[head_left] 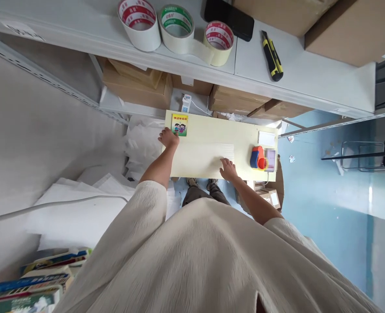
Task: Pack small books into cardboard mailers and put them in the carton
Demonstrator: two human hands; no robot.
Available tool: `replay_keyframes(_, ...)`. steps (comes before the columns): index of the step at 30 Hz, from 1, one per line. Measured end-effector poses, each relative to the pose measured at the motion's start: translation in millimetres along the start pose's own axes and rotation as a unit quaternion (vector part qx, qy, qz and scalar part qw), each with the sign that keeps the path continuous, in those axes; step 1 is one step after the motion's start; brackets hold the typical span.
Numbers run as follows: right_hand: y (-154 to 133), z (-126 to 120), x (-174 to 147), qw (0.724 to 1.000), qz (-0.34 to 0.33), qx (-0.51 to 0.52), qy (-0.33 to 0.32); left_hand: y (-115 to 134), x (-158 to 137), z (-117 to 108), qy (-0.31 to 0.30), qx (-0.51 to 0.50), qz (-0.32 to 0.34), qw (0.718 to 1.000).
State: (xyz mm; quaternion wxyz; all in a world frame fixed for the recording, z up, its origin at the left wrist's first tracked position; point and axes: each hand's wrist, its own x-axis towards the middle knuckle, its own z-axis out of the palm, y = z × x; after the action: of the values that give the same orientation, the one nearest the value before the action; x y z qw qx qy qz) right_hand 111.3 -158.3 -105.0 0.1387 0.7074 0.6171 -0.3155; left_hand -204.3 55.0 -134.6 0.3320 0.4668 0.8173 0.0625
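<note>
A small picture book (180,124) with a yellow and green cover lies at the far left corner of a pale yellow table (199,167). My left hand (169,138) is at the table's left edge beside the book, fingers apart, with the thumb by the book's lower corner. Flat on the table's middle is a thin white ribbed sheet (223,152). My right hand (228,168) rests at that sheet's near edge, its fingers stretched out and nothing visible in them.
On the table's right stand a red and blue tape dispenser (257,157), a blurred-out device (270,160) and a white pad (266,138). The shelf above bears tape rolls (176,28), a black phone (230,18), a utility knife (272,56) and cardboard boxes (352,32). Books (32,282) are stacked lower left.
</note>
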Motion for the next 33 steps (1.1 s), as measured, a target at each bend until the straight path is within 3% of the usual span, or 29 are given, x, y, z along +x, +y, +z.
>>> replay_keyframes(4,-2.1,0.3,0.3,1.000,0.004,-0.016,-0.022,2.6,10.4,-4.4,-0.031,0.000,-0.017,0.999)
replay_keyframes(10,1.7,1.2,0.8,1.000,-0.007,-0.010,-0.012,14.8,-4.9,-4.1,-0.020,-0.025,0.064,0.997)
replay_keyframes(14,8.9,5.3,3.3,1.000,-0.024,0.016,0.008,15.2,-51.0,30.1,-0.030,-0.112,0.113,0.987)
replay_keyframes(18,19.1,9.5,6.3,0.997,-0.029,0.064,0.043,-0.1,-119.1,82.7,-0.082,-0.201,0.060,0.974)
replay_keyframes(21,30.2,14.2,8.3,0.988,0.022,0.116,0.098,-14.1,-161.7,115.7,-0.098,-0.221,0.003,0.970)
replay_keyframes(27,49.4,24.2,16.4,0.955,0.176,0.205,0.123,-25.8,-187.9,141.5,-0.088,-0.154,-0.016,0.984)
replay_keyframes(33,55.5,29.5,23.0,0.954,0.181,0.207,0.120,-24.3,-192.0,136.2,-0.107,-0.004,0.024,0.994)
